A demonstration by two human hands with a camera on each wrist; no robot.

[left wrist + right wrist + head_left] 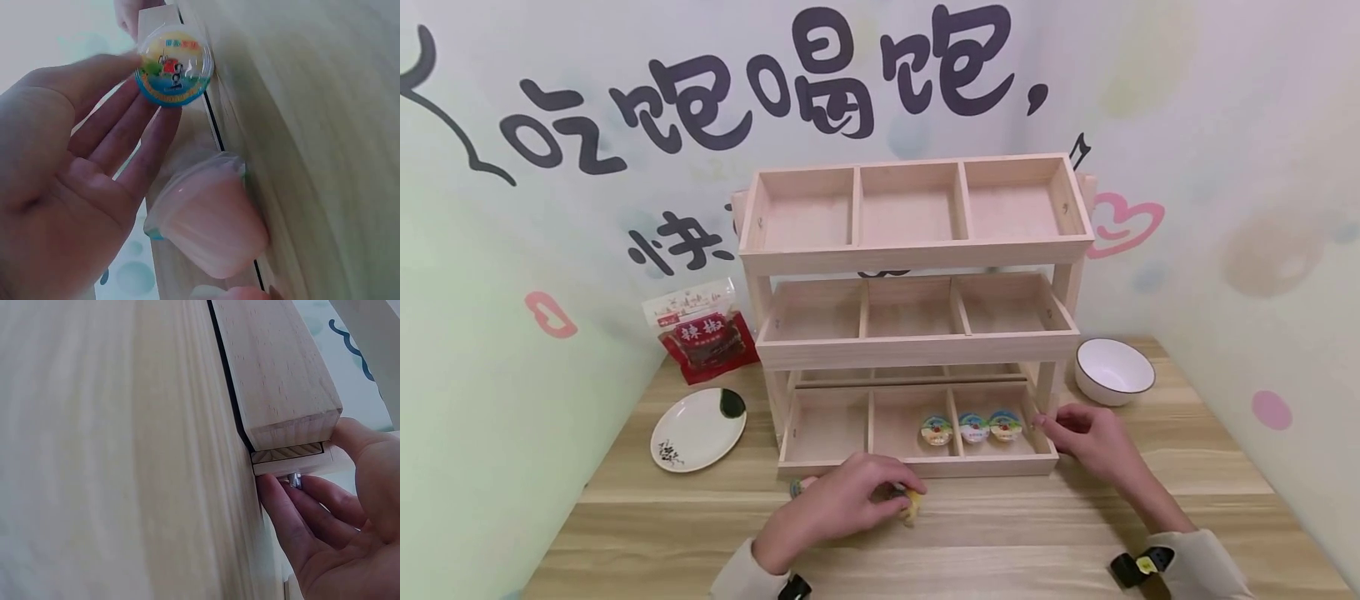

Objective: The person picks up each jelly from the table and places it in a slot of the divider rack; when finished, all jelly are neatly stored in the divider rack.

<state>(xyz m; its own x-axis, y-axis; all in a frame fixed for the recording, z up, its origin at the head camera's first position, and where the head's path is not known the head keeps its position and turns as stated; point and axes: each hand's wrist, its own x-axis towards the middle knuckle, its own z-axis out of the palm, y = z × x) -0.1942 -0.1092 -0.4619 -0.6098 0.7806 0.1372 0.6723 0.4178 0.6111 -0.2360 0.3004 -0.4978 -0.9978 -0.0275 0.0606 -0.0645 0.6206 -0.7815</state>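
Observation:
In front of the wooden three-tier rack (917,471), my left hand (861,496) pinches a small jelly cup (175,65) by its rim, between thumb and fingers. Its printed lid faces the left wrist camera. A pink jelly cup (212,219) lies on its side on the table near the rack's front, mostly hidden behind the left hand in the head view. My right hand (1093,442) grips the right end wall of the rack's bottom tray (294,428), fingers on its outer side beside a metal bolt (294,480). Three lidded jelly cups (973,427) sit in that tray, one in the middle compartment, two in the right.
The upper tray (917,257) and middle tray (917,354) each have three compartments. Left of the rack are a white plate (696,433) and a red snack bag (703,333) leaning at the wall. A white bowl (1112,367) stands to the right.

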